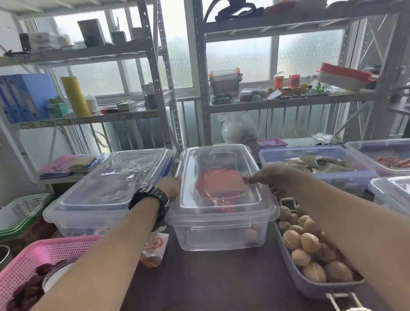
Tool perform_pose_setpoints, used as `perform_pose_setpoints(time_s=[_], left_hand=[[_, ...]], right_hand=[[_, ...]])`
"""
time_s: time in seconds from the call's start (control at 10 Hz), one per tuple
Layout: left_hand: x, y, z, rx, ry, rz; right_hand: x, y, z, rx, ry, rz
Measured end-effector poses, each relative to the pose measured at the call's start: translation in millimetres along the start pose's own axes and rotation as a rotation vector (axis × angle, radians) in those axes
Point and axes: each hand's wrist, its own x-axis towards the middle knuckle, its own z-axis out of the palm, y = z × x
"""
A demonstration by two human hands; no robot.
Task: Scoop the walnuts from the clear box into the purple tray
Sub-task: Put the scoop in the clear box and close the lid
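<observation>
Shelving and frosted windows behind a crowded desk, both our hands on the clear box's lid.

Our left hand (171, 186) grips the lid (221, 178) edge; our right hand (271, 175) lies flat on it, holding nothing. One walnut (251, 236) remains in the clear box (220, 232); the purple tray (305, 287) sits at the right edge, where our forearm could knock it off.

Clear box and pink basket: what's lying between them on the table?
In the head view, a small orange-and-white snack packet lies on the dark table between the clear box and the pink basket; the left forearm crosses over that gap.
</observation>
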Motion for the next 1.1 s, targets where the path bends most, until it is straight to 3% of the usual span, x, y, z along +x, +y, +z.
perform_pose_setpoints(time_s=[0.2,0.3,0.4,0.6,0.8,0.9,1.0,1.1], left_hand=[[16,5,-5,-0.135,-0.052,-0.039],[23,-1,6,-0.227,0.034,-0.063],[30,-4,9,-0.242,0.000,-0.056],[27,-4,12,-0.266,0.066,-0.134],[35,-3,6,-0.242,-0.133,-0.047],[33,-5,4,-0.237,-0.155,-0.041],[20,2,3,-0.106,0.035,-0.054],[13,11,5,0.192,0.233,-0.059]], right_hand=[[1,-14,-4,0.070,0.039,-0.063],[2,-9,-3,0.139,0.030,-0.045],[5,-7,-4,0.165,0.036,-0.046],[10,-9,-1,0.054,0.122,-0.007],[8,-9,0,0.021,0.129,-0.010],[8,-8,-1,0.030,0.112,-0.008],[7,-8,-4,0.052,0.084,-0.051],[9,-7,-3,-0.078,0.122,-0.081]])
